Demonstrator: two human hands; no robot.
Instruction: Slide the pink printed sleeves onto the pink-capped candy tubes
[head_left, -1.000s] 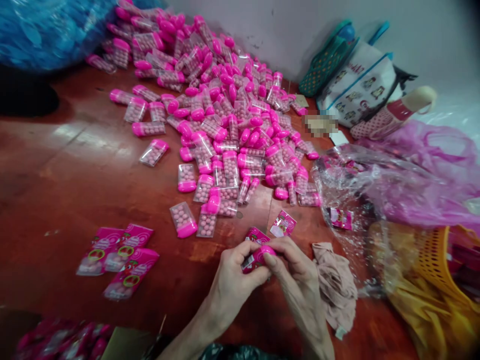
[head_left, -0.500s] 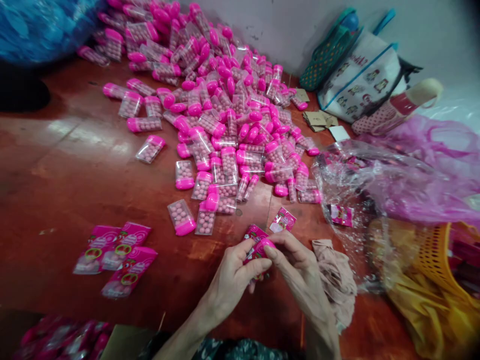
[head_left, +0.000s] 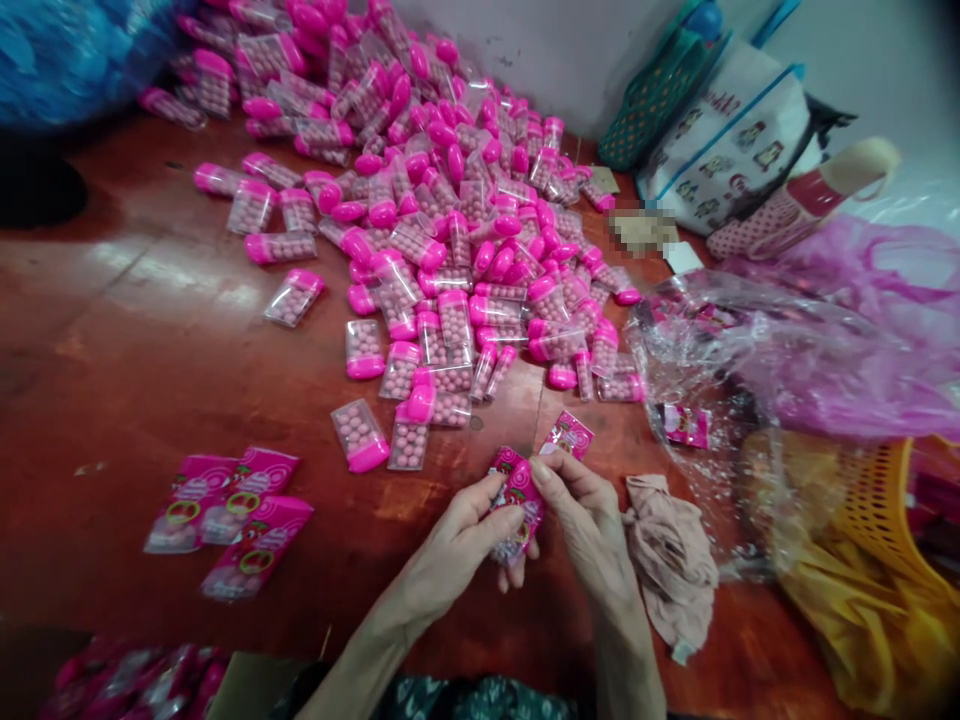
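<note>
1. Reddish-brown surface [head_left: 172, 400] extends beneath both hands; pale wall [head_left: 547, 50] stands beyond them.
2. Left hand [head_left: 472, 530]: closed on a pink printed packet [head_left: 523, 492], thumb on top, fingers beneath.
3. Right hand [head_left: 585, 510]: thumb and forefinger pinched at the packet's upper corner. Packet sits between the two hands.
4. Pink-capped containers [head_left: 454, 320]: heaped ahead of both hands.
5. Three printed packets [head_left: 259, 550]: grouped well left of the left hand.
6. Beige cloth [head_left: 671, 560]: just right of the right hand.

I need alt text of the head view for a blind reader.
The left hand holds a pink printed pack, the right hand at its edge; beyond lies a heap of pink-capped containers. Three similar packs lie left.
</note>
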